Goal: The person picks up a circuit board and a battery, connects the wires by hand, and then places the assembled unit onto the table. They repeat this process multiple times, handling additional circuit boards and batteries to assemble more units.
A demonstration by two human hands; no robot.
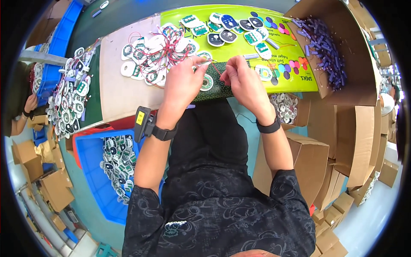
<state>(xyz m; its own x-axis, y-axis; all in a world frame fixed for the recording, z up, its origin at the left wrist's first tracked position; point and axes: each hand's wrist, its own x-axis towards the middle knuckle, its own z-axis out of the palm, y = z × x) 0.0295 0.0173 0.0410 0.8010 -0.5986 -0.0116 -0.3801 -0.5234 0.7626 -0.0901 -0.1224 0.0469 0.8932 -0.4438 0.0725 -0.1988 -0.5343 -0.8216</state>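
Note:
My left hand [183,83] is closed in a pinch over the table's front edge, its fingertips on something thin that I cannot make out. My right hand [245,81] is pinched too, with a thin red wire [219,71] running to its fingertips. Beside the left fingers, a white disc-shaped part with a green circuit ring [207,82] lies on a dark green patterned surface [220,88]. Left of my hands spreads a pile of similar white parts [147,53] with tangled red wires. A white part with a green board [263,73] lies next to my right hand.
A carton of purple cylinders with wires [327,55] stands at the right. More parts [215,39] rest on the lime-green printed sheet [295,83]. Another heap [70,100] covers the left end. Below are a blue bin [92,171] and cardboard boxes [299,162]. Another person's hand [31,103] shows far left.

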